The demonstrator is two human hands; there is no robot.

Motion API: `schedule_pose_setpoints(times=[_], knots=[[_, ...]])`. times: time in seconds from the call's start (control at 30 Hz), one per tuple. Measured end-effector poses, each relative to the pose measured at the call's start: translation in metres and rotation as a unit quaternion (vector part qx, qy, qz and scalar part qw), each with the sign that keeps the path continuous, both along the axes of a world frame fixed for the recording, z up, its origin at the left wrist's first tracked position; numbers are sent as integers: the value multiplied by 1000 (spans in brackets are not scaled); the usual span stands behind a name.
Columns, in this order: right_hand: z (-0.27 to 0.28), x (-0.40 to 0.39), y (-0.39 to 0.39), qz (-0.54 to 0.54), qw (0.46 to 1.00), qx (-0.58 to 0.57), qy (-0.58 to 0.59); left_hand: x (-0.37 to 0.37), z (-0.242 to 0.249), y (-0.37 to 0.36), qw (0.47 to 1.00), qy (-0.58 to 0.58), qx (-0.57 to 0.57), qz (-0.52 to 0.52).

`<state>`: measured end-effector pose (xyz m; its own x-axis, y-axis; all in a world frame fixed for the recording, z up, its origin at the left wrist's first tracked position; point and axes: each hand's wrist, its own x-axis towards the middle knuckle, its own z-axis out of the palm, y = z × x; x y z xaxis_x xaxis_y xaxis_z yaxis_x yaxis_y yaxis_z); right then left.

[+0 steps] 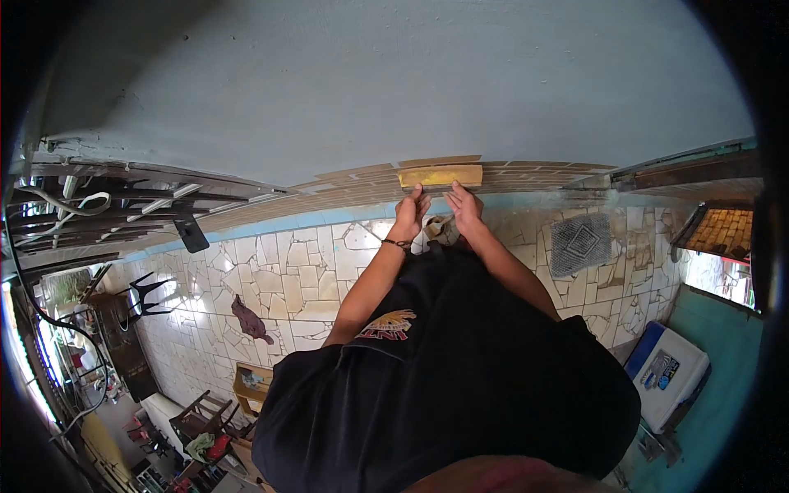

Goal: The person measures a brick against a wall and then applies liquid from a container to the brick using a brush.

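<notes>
A tan rectangular strip (440, 176), partly covered in bright yellow, is held lengthwise close to the wall. At its lower edge, my left hand (408, 215) grips the left part, thumb on the near side. My right hand (466, 207) grips further right along the same edge, and its fingers are partly hidden. Brown brick-like strips with pale joints (538, 174) run along the lower wall to both sides. The exact kind of the held strip cannot be made out.
A grey wall (394, 90) rises in front, with a light blue band (320, 220) at its foot. On the stone-patterned floor lie a grey mat (582, 245) and a dark cloth (250, 319). A white cooler (670, 374) stands right; a black stool (148, 294) stands left.
</notes>
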<state>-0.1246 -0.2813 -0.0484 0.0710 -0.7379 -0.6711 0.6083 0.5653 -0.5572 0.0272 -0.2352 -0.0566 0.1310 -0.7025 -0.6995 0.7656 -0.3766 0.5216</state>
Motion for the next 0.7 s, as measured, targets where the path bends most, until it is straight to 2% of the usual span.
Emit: schedule_pose_setpoints(times=[0.1,0.2,0.43,0.7], knots=[[5,0,5,0,1000,-9,-2,1,-3,3,1000,3,-10,-6],[10,1,8,-2,1000,-16,-8,-2,6,4,999,1,11,34],[5,2,1,-4,1000,-20,-20,0,18,1,1000,-15,1,4],[12,5,-5,7,999,-27,-18,3,22,-6,1000,-21,1,17]])
